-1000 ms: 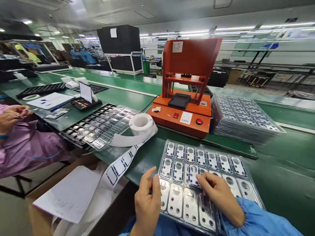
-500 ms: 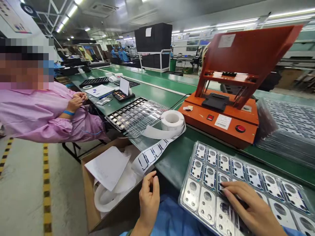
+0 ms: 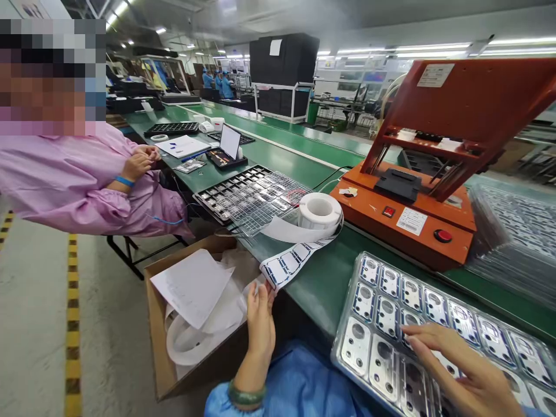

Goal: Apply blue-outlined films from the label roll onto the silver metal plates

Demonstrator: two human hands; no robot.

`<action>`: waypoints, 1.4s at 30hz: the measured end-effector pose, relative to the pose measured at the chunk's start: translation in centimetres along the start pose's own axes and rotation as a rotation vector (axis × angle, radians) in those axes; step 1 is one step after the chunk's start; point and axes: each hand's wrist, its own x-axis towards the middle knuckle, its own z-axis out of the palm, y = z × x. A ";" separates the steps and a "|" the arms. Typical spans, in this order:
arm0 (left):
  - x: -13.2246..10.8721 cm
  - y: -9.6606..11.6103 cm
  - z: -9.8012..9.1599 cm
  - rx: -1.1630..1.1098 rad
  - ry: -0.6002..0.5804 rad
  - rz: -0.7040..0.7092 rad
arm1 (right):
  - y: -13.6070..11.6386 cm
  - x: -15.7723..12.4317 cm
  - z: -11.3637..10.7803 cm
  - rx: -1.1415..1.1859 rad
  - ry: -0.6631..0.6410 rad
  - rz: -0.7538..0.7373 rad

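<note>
My left hand (image 3: pixel 260 315), a green bangle (image 3: pixel 247 396) on its wrist, is closed at the loose end of a white strip of dark-outlined adhesive frames (image 3: pixel 289 262). The fingers reach behind the strip. The strip runs back to a white roll (image 3: pixel 320 211) on the green bench. To the right, my right hand (image 3: pixel 467 362) is open, fingers stretched over a clear plastic tray (image 3: pixel 347 315) of silvery metal plates. Its fingertips touch or hover just above a plate in the middle row; the palm hides several plates.
An orange press (image 3: pixel 403 217) stands behind the tray, with stacked trays (image 3: pixel 521 243) at its right. A cardboard box (image 3: pixel 158 347) of waste paper sits below the bench edge. A person in pink (image 3: pixel 87 191) sits at left, near a black tray of parts (image 3: pixel 230 191).
My left hand has risen to the strip's end and closed on it; the end has lifted slightly. My right hand stays over the tray. The view has shifted a little.
</note>
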 end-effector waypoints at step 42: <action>2.2 1.7 -0.5 0.559 0.163 0.534 | -2.0 -0.5 0.5 0.098 0.044 -0.264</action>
